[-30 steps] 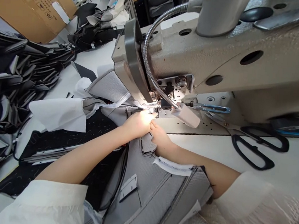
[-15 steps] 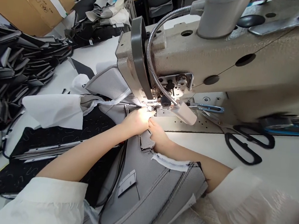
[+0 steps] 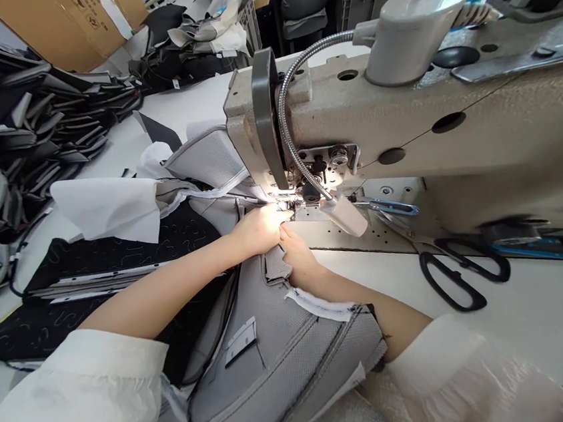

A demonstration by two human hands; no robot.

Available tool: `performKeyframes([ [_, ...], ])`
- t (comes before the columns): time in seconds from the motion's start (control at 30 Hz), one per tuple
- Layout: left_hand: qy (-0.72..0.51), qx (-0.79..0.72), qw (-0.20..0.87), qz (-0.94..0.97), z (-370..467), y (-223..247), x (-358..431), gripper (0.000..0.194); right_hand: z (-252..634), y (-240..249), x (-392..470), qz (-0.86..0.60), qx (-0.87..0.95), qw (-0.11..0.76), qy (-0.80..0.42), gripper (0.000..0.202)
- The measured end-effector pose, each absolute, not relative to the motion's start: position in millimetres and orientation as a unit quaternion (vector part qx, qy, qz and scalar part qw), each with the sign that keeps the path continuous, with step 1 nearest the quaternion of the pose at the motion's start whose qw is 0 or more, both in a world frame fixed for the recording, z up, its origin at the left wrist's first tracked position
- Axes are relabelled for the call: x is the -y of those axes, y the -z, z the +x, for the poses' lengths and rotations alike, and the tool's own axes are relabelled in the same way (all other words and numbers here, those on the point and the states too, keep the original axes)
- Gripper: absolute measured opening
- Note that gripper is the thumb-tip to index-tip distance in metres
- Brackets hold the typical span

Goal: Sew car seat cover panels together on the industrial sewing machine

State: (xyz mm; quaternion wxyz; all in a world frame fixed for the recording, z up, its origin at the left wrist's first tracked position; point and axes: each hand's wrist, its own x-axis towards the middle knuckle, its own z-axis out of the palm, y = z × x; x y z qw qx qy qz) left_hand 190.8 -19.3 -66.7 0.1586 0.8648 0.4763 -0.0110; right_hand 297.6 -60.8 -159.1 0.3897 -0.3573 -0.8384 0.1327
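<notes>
Under the lit needle area of a sewing machine (image 3: 316, 168), my two hands meet on a grey sewn fabric cover (image 3: 267, 344). My left hand (image 3: 258, 230) is closed on the cover's edge, close to the presser foot. Just to its right, my right hand (image 3: 297, 249) grips the same edge, its fingers partly hidden behind the left hand and the fabric. The cover drapes down toward my lap, with a white strip (image 3: 319, 305) along one edge and a small white label (image 3: 241, 342). Its black-backed part (image 3: 119, 268) spreads to the left.
Black-handled scissors (image 3: 456, 276) and blue-handled thread snips (image 3: 392, 207) lie right of the needle. A metal flexible lamp arm (image 3: 286, 97) curves over the machine head. Stacked dark fabric pieces (image 3: 33, 124) fill the left, with a cardboard box (image 3: 61, 6) behind.
The camera view has shifted slightly. Both hands keep their grip beside the needle, and the cover shows no clear movement relative to the machine.
</notes>
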Motion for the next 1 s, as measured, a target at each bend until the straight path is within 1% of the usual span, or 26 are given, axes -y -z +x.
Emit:
performKeyframes([
  [0.2,0.013,-0.489,0.172,0.855,194.0,62.1,21.6,0.05,298.8,155.2,61.6,-0.364,0.839,0.371,-0.159,0.031],
  [0.37,0.006,-0.489,0.174,0.855,193.3,61.1,23.1,0.05,298.4,159.0,62.1,-0.359,0.847,0.364,-0.146,0.03],
  [0.5,-0.005,-0.492,0.18,0.852,190.0,62.5,24.3,0.05,298.8,159.2,61.1,-0.358,0.867,0.329,-0.111,0.022],
  [0.63,-0.012,-0.493,0.175,0.852,187.7,62.3,24.3,0.048,301.3,147.2,60.7,-0.337,0.894,0.285,-0.08,0.014],
  [0.77,-0.02,-0.509,0.164,0.845,184.4,60.6,23.0,0.046,305.8,131.2,63.8,-0.304,0.915,0.252,-0.084,0.014],
  [0.83,-0.022,-0.538,0.189,0.821,181.5,60.3,21.5,0.049,307.7,125.9,66.8,-0.296,0.918,0.247,-0.092,0.016],
  [0.93,-0.022,-0.544,0.261,0.798,177.4,62.5,16.4,0.06,308.9,123.8,70.2,-0.302,0.914,0.246,-0.116,0.017],
  [1.0,-0.025,-0.533,0.298,0.792,175.5,65.4,10.5,0.061,309.0,126.2,69.5,-0.313,0.908,0.246,-0.128,0.018],
])
